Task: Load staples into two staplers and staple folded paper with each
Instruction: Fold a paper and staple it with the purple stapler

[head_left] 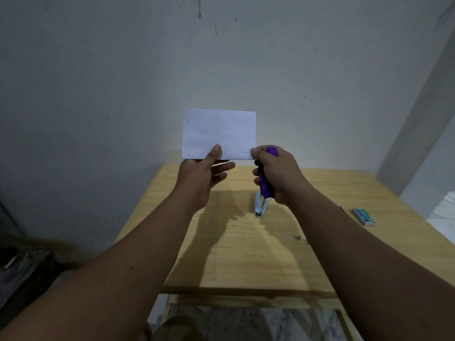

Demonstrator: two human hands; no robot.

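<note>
I hold a folded white paper upright above the far edge of the wooden table. My left hand pinches its bottom edge, thumb on the front. My right hand grips a purple stapler, whose nose meets the paper's lower right corner. Small dark staple marks show near the paper's left edge and along its bottom. A light blue stapler lies on the table just below my right hand.
A small green and white staple box lies near the table's right edge. A grey wall rises straight behind the table. Dark clutter sits on the floor at the left.
</note>
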